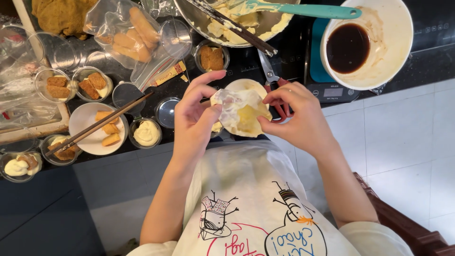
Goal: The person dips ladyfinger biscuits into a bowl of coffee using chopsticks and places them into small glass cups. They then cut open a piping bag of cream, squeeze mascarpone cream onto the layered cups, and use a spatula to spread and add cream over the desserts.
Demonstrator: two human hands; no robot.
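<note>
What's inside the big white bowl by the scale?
The white bowl holds a pool of dark brown liquid, with pale cream smears on its inner wall. Its bottom beneath the liquid is hidden. It covers part of the teal scale underneath.

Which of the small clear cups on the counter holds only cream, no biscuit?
The cup just right of the white plate; the others showing contents all hold biscuit pieces.

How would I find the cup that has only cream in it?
Start at the white plate with long chopsticks lying across it, on the left of the dark counter. Just to its right, at the counter's near edge, sits a small clear cup. It holds a smooth swirl of pale cream, while the cups nearby have brown biscuit pieces in them.
</note>
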